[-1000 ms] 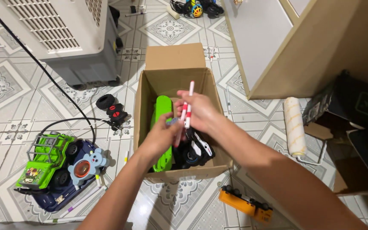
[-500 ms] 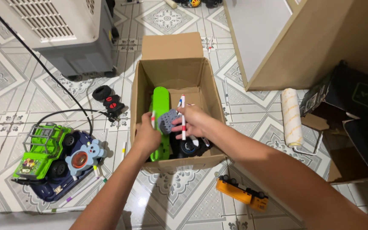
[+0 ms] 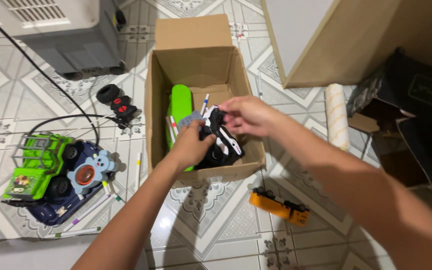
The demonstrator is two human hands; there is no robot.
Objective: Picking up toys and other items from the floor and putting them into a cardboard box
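Head view: both hands are inside the cardboard box [image 3: 158,100]. The left hand [image 3: 191,145] and right hand [image 3: 248,115] each clasp the black-and-white toy car [image 3: 221,137], beside a green board [image 3: 181,102]. Left of the box, a green truck [image 3: 38,165] and markers [image 3: 88,212] lie out on the floor; an orange toy [image 3: 278,206] lies in front.

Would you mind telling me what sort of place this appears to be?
Probably a room in a home: a patterned tile floor strewn with toys, such as a green toy truck and a yellow toy vehicle, beside a cardboard box over which both hands reach.
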